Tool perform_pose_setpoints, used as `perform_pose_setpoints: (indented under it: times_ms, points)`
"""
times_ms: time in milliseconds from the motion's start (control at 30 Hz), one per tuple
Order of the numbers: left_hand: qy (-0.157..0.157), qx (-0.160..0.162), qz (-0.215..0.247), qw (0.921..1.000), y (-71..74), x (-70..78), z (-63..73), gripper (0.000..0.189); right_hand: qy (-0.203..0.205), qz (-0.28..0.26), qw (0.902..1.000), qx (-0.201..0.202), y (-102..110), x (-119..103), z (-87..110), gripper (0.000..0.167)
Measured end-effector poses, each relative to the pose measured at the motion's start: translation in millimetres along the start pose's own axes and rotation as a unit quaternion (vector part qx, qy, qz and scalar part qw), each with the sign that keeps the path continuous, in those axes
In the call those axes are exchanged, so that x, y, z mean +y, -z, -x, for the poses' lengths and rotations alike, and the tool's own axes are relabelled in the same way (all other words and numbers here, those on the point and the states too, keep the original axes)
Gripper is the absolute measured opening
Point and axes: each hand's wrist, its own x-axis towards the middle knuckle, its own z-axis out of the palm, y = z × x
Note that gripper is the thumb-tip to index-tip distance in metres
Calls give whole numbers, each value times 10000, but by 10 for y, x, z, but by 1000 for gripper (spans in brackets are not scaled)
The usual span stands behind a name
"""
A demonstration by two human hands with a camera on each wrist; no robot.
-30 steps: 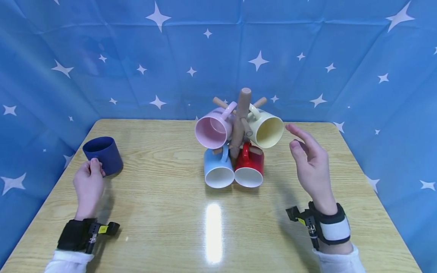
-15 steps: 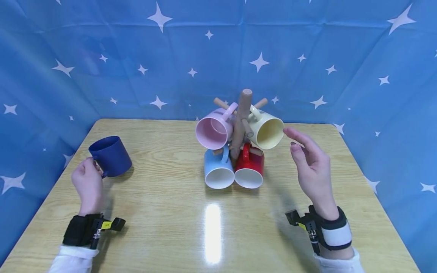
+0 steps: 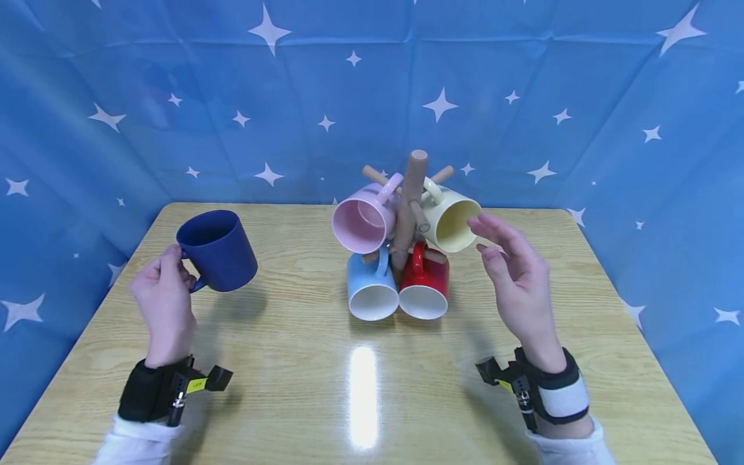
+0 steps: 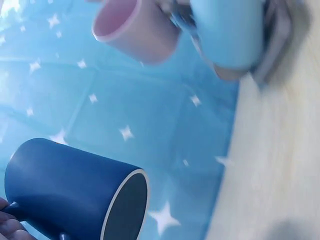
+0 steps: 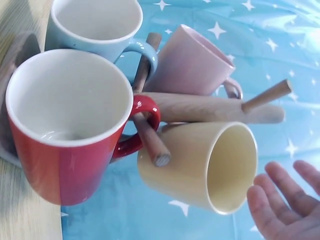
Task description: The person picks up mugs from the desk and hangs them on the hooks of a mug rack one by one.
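By its handle, my left hand (image 3: 165, 300) grips a dark blue mug (image 3: 223, 255), held above the left part of the table with its mouth up and slightly tilted. The left wrist view shows that mug (image 4: 65, 185) with only bits of the fingers at the edge. My right hand (image 3: 520, 278) has its fingers extended at the rim of a pale yellow mug (image 5: 185, 165); whether they touch I cannot tell. That mug hangs on a wooden mug tree (image 3: 414, 177), along with a pink mug (image 3: 361, 223), a light blue mug (image 3: 369, 274) and a red mug (image 3: 427, 274).
The mug tree stands toward the back middle of the wood-grain table (image 3: 279, 361). One bare peg (image 3: 421, 216) points forward between the upper mugs. A blue cloth (image 3: 325, 77) with white stars encloses the back and sides.
My left hand has lifted the dark blue mug off the table and carried it to the right. My right hand has shifted slightly left, closer to the pale yellow mug.
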Motion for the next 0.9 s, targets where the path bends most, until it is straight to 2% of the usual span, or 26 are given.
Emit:
perform_pose_setpoints:
  times_ms: [133, 300, 500, 700, 900]
  points:
    - [-156, -260, 242, 9992, -165, 116, 115, 55, -3, 142, 9999, -86, -33, -25, -8, 40]
    - [-296, -493, 644, 9963, -367, 257, 241, 51, 44, 46, 9999, -111, -72, -38, -19, 40]
    - [-393, -845, 997, 9906, -537, 432, 427, 46, 76, -51, 9999, -133, -116, -77, -28, 39]
    - [-449, -1443, 1128, 9821, -631, 548, 642, 51, 76, -340, 9994, -73, -151, -123, -27, 40]
    - [-528, -2164, 1131, 9683, -701, 570, 834, 53, -68, -517, 9986, 14, -161, -178, 5, 45]
